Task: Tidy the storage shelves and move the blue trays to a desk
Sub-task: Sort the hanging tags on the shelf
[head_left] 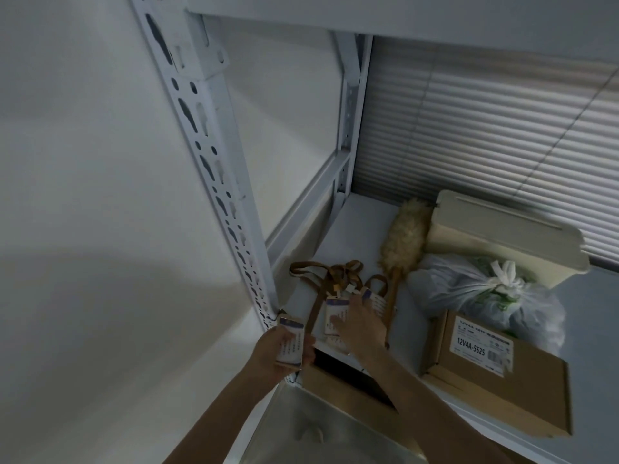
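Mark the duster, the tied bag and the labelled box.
duster (407, 234): head view, on its fluffy head.
bag (452, 289): head view, on the plastic left of its knot.
box (482, 346): head view, on its white label.

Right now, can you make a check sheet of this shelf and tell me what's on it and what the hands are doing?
Surface: white shelf board, dimly lit.
Job's things: name cards on brown lanyards lie on the shelf; blue trays, nothing seen.
Clutter: fluffy duster, tied plastic bag, labelled cardboard box, beige bin.
Hands: left hand grips a single card; right hand rests straight fingers on the name cards.
Cables: nothing seen.
Surroundings: slotted post, white wall, window blinds.
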`<action>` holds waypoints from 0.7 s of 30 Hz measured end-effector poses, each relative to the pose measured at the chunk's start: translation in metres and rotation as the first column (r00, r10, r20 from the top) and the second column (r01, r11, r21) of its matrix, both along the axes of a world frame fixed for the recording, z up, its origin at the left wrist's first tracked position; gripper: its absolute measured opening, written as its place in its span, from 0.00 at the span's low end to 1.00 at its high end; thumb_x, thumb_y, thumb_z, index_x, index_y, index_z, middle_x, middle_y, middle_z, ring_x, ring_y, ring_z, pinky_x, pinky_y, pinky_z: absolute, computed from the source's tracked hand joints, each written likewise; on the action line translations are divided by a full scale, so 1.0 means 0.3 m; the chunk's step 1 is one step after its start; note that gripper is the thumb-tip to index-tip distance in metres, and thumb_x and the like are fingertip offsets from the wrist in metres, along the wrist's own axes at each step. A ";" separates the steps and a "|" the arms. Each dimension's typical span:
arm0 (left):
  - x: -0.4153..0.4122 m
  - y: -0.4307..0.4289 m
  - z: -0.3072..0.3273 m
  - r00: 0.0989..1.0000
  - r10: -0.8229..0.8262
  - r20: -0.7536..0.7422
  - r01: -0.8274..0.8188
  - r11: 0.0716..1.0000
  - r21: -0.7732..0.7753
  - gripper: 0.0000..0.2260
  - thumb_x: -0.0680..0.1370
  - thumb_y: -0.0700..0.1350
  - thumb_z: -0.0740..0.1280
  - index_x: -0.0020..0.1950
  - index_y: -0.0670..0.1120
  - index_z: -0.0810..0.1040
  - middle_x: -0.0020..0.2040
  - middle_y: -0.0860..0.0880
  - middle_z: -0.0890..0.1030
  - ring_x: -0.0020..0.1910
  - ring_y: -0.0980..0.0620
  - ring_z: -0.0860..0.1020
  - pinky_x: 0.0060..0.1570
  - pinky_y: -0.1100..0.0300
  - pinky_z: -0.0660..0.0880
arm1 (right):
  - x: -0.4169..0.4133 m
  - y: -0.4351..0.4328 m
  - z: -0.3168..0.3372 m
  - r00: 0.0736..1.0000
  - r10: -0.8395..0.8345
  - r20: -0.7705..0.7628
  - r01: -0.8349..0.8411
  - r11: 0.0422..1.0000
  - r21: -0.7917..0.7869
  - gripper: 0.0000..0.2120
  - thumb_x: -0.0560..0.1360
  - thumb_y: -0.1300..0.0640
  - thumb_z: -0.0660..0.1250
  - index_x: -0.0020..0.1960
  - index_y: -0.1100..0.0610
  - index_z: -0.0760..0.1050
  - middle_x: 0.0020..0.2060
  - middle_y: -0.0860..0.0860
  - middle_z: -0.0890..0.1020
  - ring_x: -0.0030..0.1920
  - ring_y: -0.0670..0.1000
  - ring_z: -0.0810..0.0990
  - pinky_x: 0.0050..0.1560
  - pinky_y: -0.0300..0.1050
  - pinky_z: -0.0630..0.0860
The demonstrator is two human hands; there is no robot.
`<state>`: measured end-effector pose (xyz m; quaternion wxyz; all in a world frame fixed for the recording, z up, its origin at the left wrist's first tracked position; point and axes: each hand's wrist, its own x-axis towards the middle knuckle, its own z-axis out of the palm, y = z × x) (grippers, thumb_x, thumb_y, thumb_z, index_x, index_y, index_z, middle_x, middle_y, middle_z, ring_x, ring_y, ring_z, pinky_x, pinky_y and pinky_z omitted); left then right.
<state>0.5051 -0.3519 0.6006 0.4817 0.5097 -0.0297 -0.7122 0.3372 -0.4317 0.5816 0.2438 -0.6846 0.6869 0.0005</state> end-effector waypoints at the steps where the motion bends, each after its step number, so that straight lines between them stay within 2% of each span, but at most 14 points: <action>1: -0.006 -0.007 -0.001 1.000 -0.001 0.029 0.001 1.000 0.007 0.06 0.79 0.33 0.56 0.50 0.36 0.72 0.34 0.34 0.81 0.25 0.41 0.79 0.24 0.55 0.77 | 0.020 0.005 0.006 0.997 0.010 -0.073 -0.009 1.000 0.005 0.38 0.78 0.41 0.64 0.77 0.60 0.54 0.73 0.58 0.64 0.64 0.57 0.76 0.53 0.49 0.78; 3: -0.021 -0.024 -0.012 0.998 -0.015 0.069 0.016 1.000 -0.010 0.04 0.79 0.38 0.62 0.49 0.37 0.72 0.34 0.35 0.81 0.23 0.42 0.78 0.22 0.57 0.77 | 0.050 0.008 -0.004 0.991 -0.015 -0.131 0.015 1.000 0.001 0.41 0.77 0.43 0.66 0.77 0.61 0.50 0.73 0.59 0.63 0.62 0.56 0.78 0.50 0.47 0.79; 5: -0.031 -0.047 -0.022 0.993 -0.015 0.114 0.015 1.000 -0.004 0.07 0.77 0.40 0.68 0.48 0.37 0.73 0.34 0.36 0.81 0.23 0.43 0.78 0.22 0.57 0.76 | 0.061 -0.002 -0.019 0.993 -0.108 -0.050 0.109 0.994 0.028 0.41 0.76 0.47 0.69 0.77 0.60 0.49 0.71 0.59 0.65 0.62 0.57 0.78 0.49 0.48 0.79; 7: -0.038 -0.073 -0.030 0.987 -0.002 0.160 0.001 1.000 0.007 0.06 0.79 0.40 0.67 0.49 0.38 0.73 0.33 0.37 0.80 0.23 0.43 0.77 0.22 0.58 0.75 | 0.057 -0.014 -0.022 0.980 -0.196 0.045 0.193 0.979 0.074 0.39 0.75 0.51 0.71 0.77 0.59 0.52 0.68 0.58 0.68 0.61 0.58 0.77 0.46 0.48 0.77; 8: -0.040 -0.086 -0.038 0.984 -0.010 0.180 0.008 1.000 0.009 0.05 0.80 0.40 0.65 0.50 0.38 0.73 0.33 0.37 0.80 0.23 0.44 0.77 0.22 0.59 0.75 | 0.055 -0.021 -0.022 0.971 -0.218 0.098 0.211 0.974 0.078 0.34 0.75 0.54 0.70 0.74 0.58 0.57 0.65 0.57 0.72 0.58 0.57 0.78 0.43 0.47 0.74; 9: -0.046 -0.095 -0.032 0.980 -0.018 0.198 0.015 1.000 0.016 0.05 0.81 0.40 0.64 0.49 0.38 0.73 0.33 0.37 0.79 0.23 0.44 0.76 0.22 0.60 0.74 | 0.047 -0.025 -0.010 0.954 -0.243 0.176 0.237 0.970 0.052 0.23 0.76 0.57 0.68 0.68 0.57 0.66 0.58 0.55 0.76 0.51 0.54 0.79 0.40 0.46 0.73; 10: -0.051 -0.105 -0.037 0.974 -0.032 0.225 0.025 0.999 0.031 0.05 0.81 0.40 0.64 0.48 0.39 0.73 0.32 0.38 0.79 0.22 0.45 0.76 0.22 0.60 0.74 | 0.034 -0.029 -0.004 0.914 -0.273 0.299 0.278 0.960 0.028 0.08 0.76 0.59 0.66 0.56 0.56 0.74 0.47 0.52 0.79 0.42 0.52 0.78 0.36 0.44 0.70; 11: -0.057 -0.117 -0.042 0.965 -0.046 0.257 0.036 0.998 0.045 0.06 0.81 0.41 0.64 0.46 0.39 0.73 0.31 0.40 0.78 0.22 0.46 0.76 0.22 0.61 0.73 | 0.019 -0.030 0.006 0.844 -0.315 0.434 0.330 0.943 0.043 0.05 0.77 0.62 0.65 0.43 0.55 0.75 0.37 0.50 0.78 0.35 0.50 0.76 0.34 0.44 0.69; 12: -0.065 -0.126 -0.042 0.958 -0.066 0.277 0.058 0.998 0.040 0.09 0.80 0.42 0.66 0.44 0.40 0.73 0.29 0.41 0.77 0.21 0.47 0.75 0.22 0.62 0.72 | 0.004 -0.030 0.013 0.741 -0.374 0.558 0.393 0.915 0.091 0.11 0.76 0.63 0.66 0.35 0.56 0.74 0.31 0.50 0.77 0.32 0.51 0.75 0.32 0.43 0.68; 14: -0.088 -0.144 -0.023 0.971 -0.061 0.231 0.060 0.998 0.008 0.13 0.74 0.46 0.73 0.40 0.40 0.73 0.27 0.41 0.76 0.20 0.48 0.74 0.21 0.63 0.71 | -0.034 -0.018 0.041 0.446 -0.544 0.711 0.436 0.826 0.358 0.08 0.75 0.65 0.70 0.37 0.60 0.80 0.32 0.53 0.81 0.33 0.52 0.79 0.31 0.41 0.74; 16: -0.114 -0.163 -0.016 0.975 -0.035 0.217 0.039 0.999 -0.012 0.11 0.73 0.44 0.75 0.43 0.37 0.79 0.34 0.39 0.82 0.28 0.44 0.81 0.27 0.56 0.79 | -0.045 0.009 0.070 0.223 -0.641 0.734 0.294 0.762 0.577 0.01 0.74 0.66 0.72 0.43 0.63 0.82 0.35 0.55 0.85 0.36 0.53 0.84 0.36 0.44 0.81; 17: -0.123 -0.170 -0.016 0.973 -0.027 0.230 0.030 0.999 -0.013 0.10 0.74 0.43 0.75 0.47 0.36 0.82 0.40 0.38 0.85 0.35 0.42 0.84 0.33 0.52 0.82 | -0.046 0.022 0.070 0.219 -0.645 0.732 0.238 0.763 0.601 0.02 0.73 0.65 0.73 0.45 0.65 0.82 0.38 0.57 0.86 0.38 0.54 0.85 0.40 0.46 0.82; 18: -0.131 -0.174 -0.025 0.972 -0.022 0.234 0.026 1.000 -0.012 0.10 0.74 0.41 0.75 0.50 0.36 0.82 0.44 0.37 0.85 0.40 0.40 0.84 0.37 0.50 0.83 | -0.045 0.034 0.067 0.291 -0.620 0.729 0.215 0.785 0.582 0.05 0.73 0.63 0.74 0.47 0.65 0.82 0.39 0.57 0.86 0.38 0.54 0.85 0.41 0.47 0.83; 21: -0.124 -0.177 -0.046 0.951 -0.031 0.309 0.033 0.999 -0.002 0.12 0.74 0.36 0.73 0.56 0.33 0.80 0.46 0.37 0.85 0.43 0.40 0.84 0.42 0.47 0.82 | -0.043 0.065 0.059 0.602 -0.435 0.670 0.179 0.891 0.418 0.08 0.75 0.55 0.73 0.44 0.61 0.82 0.33 0.53 0.84 0.30 0.47 0.82 0.32 0.40 0.78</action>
